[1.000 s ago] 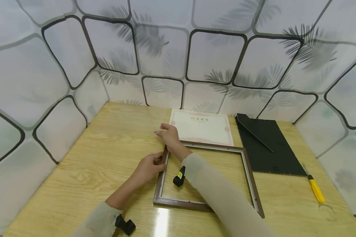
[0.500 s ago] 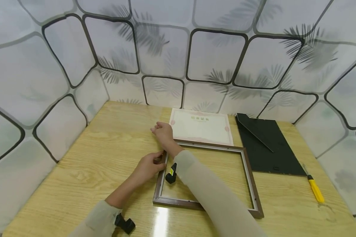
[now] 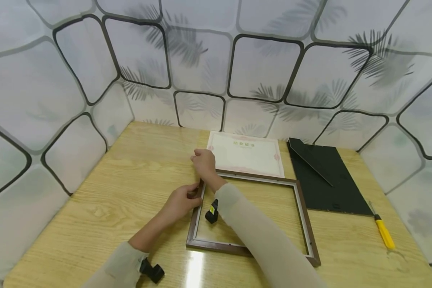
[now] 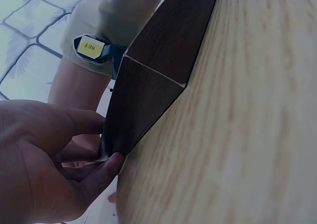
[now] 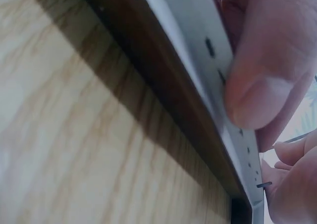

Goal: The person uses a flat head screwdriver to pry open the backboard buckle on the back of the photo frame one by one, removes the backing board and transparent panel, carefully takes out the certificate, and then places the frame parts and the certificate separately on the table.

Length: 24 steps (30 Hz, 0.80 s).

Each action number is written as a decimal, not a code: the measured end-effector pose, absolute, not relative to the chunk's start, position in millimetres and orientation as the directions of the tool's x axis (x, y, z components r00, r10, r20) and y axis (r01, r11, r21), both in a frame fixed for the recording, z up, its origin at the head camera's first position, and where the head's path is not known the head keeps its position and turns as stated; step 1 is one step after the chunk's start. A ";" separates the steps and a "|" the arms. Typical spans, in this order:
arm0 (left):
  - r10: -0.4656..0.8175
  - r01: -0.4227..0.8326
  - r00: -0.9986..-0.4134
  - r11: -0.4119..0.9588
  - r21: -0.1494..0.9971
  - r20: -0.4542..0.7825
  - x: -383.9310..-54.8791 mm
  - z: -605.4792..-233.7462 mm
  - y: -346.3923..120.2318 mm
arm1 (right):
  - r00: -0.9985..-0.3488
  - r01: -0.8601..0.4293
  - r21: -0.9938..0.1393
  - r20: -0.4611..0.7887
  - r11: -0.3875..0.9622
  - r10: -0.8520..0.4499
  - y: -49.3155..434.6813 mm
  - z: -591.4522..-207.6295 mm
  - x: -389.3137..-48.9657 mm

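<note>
A brown picture frame (image 3: 217,247) lies flat on the table. On its left side my left hand (image 3: 179,206) grips the outer edge between thumb and fingers; the left wrist view shows this hand (image 4: 42,164) pinching the dark edge. My right arm crosses over the frame, and my right hand (image 3: 204,162) is at the upper left corner, its fingers loosely bent beyond the edge. In the right wrist view, the right hand (image 5: 297,184) is beside a small metal tab (image 5: 265,184) on the inner rim. Nothing shows in its fingers, though they are partly hidden.
A certificate (image 3: 245,154) lies behind the frame. A black backing board (image 3: 320,192) with a fold-out stand (image 3: 311,166) lies to the right. Near the table's right edge is a screwdriver (image 3: 384,234) with a yellow handle. Patterned fabric walls (image 3: 266,68) enclose the table.
My right hand shifted slightly left, then back to the right, and its fingers are now more bent. The left hand keeps its grip. The frame stays nearly in place.
</note>
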<state>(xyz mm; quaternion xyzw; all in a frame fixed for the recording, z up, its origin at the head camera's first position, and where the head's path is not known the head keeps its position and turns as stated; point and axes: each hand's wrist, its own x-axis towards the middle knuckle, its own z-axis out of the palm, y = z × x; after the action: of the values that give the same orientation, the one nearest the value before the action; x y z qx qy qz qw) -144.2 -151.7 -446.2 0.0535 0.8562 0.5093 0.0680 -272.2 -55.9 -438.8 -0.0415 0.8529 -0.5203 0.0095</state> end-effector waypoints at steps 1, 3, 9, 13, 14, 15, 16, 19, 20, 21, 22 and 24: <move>0.163 0.021 -0.984 0.472 0.881 -0.064 -144.6 -446.1 -151.8 | -0.996 -0.061 -0.887 0.027 0.458 -0.082 -55.3 -437.8 -271.8; 0.169 0.019 -0.983 0.467 0.884 -0.068 -145.4 -446.0 -151.8 | -0.996 -0.061 -0.886 0.023 0.460 -0.087 -53.8 -435.6 -269.7; 0.181 0.022 -0.981 0.468 0.884 -0.072 -145.2 -444.7 -152.1 | -0.990 -0.121 -0.842 0.062 0.526 -0.129 -43.2 -431.0 -260.2; 0.181 0.009 -0.980 0.458 0.889 -0.083 -144.4 -443.7 -151.7 | -0.978 -0.183 -0.785 0.084 0.592 -0.191 -26.7 -420.7 -248.4; 0.183 0.008 -0.979 0.453 0.892 -0.085 -144.1 -443.7 -151.5 | -0.975 -0.191 -0.785 0.084 0.590 -0.205 -20.8 -416.3 -244.1; 0.186 0.008 -0.979 0.451 0.892 -0.085 -144.0 -443.9 -151.6 | -0.973 -0.198 -0.786 0.084 0.585 -0.216 -14.2 -411.2 -239.3; 0.187 0.009 -0.979 0.449 0.894 -0.084 -143.6 -443.8 -151.9 | -0.970 -0.202 -0.792 0.081 0.576 -0.229 -6.7 -405.4 -233.8; 0.175 0.006 -0.981 0.464 0.886 -0.085 -142.8 -443.9 -153.4 | -0.964 -0.230 -0.783 0.101 0.578 -0.246 21.7 -388.8 -216.7; 0.170 0.010 -0.982 0.471 0.882 -0.080 -142.8 -443.8 -154.2 | -0.962 -0.242 -0.772 0.112 0.588 -0.248 33.0 -384.1 -211.2; 0.162 0.012 -0.984 0.480 0.877 -0.075 -142.6 -443.3 -155.1 | -0.961 -0.254 -0.756 0.125 0.603 -0.247 45.1 -379.7 -205.9; 0.155 0.019 -0.986 0.491 0.871 -0.066 -142.6 -442.7 -156.1 | -0.959 -0.266 -0.739 0.141 0.619 -0.244 58.1 -376.5 -201.4; 0.147 0.035 -0.988 0.501 0.864 -0.045 -143.0 -440.2 -158.3 | -0.957 -0.283 -0.712 0.172 0.642 -0.232 86.9 -372.5 -194.2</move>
<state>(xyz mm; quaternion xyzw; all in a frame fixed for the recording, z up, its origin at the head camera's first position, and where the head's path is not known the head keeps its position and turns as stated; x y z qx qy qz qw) -143.0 -158.3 -440.2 0.0528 0.8646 0.4965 0.0565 -194.2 86.9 -372.5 -0.1423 0.9055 -0.3984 -0.0321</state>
